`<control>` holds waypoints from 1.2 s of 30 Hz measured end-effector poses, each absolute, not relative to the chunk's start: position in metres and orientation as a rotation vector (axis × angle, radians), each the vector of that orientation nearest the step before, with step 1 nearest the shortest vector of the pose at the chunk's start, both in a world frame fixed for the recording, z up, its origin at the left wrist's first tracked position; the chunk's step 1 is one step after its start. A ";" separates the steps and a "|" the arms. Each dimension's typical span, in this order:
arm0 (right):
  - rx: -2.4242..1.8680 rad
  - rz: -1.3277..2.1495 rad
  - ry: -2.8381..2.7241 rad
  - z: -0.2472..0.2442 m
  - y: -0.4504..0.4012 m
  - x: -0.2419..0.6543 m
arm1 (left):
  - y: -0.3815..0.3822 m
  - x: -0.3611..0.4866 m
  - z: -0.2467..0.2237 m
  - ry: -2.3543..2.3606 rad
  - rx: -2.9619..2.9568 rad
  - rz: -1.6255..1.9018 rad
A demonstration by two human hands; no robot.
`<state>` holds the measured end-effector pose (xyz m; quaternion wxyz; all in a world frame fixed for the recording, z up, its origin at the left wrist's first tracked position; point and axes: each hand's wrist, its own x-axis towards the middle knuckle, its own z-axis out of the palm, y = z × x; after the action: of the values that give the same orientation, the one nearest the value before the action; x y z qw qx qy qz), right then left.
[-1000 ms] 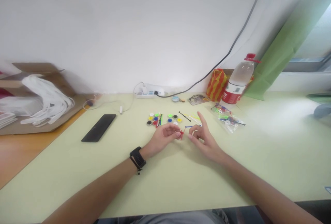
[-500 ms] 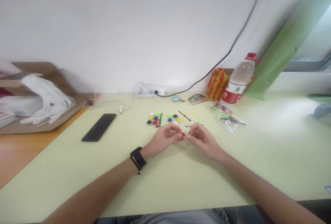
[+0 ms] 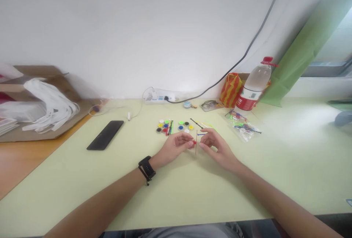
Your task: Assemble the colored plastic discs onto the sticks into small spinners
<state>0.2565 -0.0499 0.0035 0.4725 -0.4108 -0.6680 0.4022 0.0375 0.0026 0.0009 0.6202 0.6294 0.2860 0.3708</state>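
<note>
Between the thumb and fingers of my left hand (image 3: 178,143) is a small red plastic piece (image 3: 194,142). A thin red rod (image 3: 196,146) stands at its right end, crosswise to it, in the gap between my hands. My right hand (image 3: 216,146) is just right of the rod, fingers curled but apart from the thumb, with nothing seen in it. Beyond my hands lie small coloured round pieces (image 3: 180,127) and a bundle of thin coloured sticks (image 3: 170,127). A black stick (image 3: 196,123) and a blue stick (image 3: 201,134) lie near my right fingers.
A black phone (image 3: 105,135) lies to the left, near a cardboard box (image 3: 66,100). Plastic bags of coloured parts (image 3: 243,128) sit before a large bottle (image 3: 253,88) at right. A power strip (image 3: 172,96) lies along the wall, with a dark cable (image 3: 220,82) running from it.
The thin red rod now shows upright between my hands, where only a small red piece showed before. My right fingers have opened slightly and shifted a little upward. My left hand has stayed in place.
</note>
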 end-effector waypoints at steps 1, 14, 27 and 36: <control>-1.007 1.005 -1.595 0.004 -0.050 0.256 | 0.003 0.038 0.000 0.656 1.443 0.858; -0.894 1.310 -1.398 0.014 -0.050 0.262 | 0.002 0.038 0.000 0.665 1.439 0.849; -1.091 0.910 -1.740 -0.002 -0.051 0.250 | 0.002 0.037 0.001 0.591 1.438 0.808; -1.061 0.704 -1.827 -0.008 -0.053 0.258 | 0.003 0.036 -0.001 0.618 1.445 0.807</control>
<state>0.2580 -0.0529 -0.0081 0.4414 -0.4275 -0.7362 0.2837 0.0364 0.0034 -0.0006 0.6346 0.6319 0.2704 0.3532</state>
